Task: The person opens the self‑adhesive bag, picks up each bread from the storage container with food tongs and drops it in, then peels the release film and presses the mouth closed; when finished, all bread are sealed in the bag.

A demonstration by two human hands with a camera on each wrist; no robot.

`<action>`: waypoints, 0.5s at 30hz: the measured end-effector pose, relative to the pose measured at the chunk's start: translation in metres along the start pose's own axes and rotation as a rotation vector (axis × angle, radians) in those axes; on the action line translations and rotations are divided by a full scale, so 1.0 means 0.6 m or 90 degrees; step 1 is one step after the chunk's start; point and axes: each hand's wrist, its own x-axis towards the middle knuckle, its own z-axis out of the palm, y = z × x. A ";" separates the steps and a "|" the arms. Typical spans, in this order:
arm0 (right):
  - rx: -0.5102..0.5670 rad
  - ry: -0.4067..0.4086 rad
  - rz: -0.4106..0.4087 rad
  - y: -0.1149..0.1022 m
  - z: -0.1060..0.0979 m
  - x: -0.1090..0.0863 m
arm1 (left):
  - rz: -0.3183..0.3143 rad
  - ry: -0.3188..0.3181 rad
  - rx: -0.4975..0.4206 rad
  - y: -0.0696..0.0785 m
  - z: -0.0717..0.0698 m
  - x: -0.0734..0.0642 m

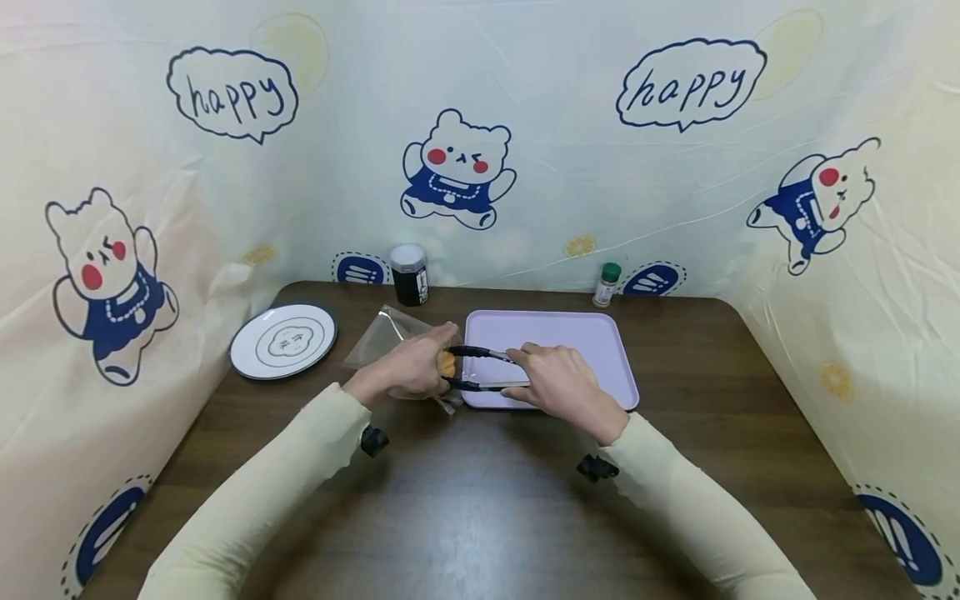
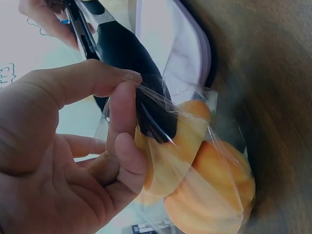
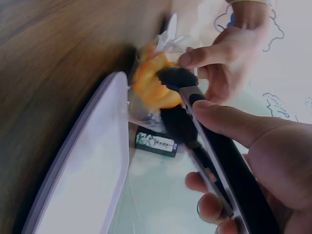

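Observation:
My left hand pinches the mouth of a clear plastic bag between thumb and fingers. Inside the bag lie rounded golden-brown bread rolls. In my right hand are metal kitchen tongs with black ends, gripped along their arms. The tongs reach leftward into the bag's opening, their tips spread around a roll; in the left wrist view one black tip lies against the bread. A pale lilac tray stands just right of the bag, partly below the tongs and right hand.
A white plate with a dark rim lies on the left of the brown wooden table. At the back stand a dark jar with a pale lid and a small green-capped shaker. A printed cloth encloses the table.

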 end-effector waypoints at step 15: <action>0.086 -0.068 0.043 0.005 0.004 0.016 | 0.005 -0.002 0.022 0.005 0.010 0.002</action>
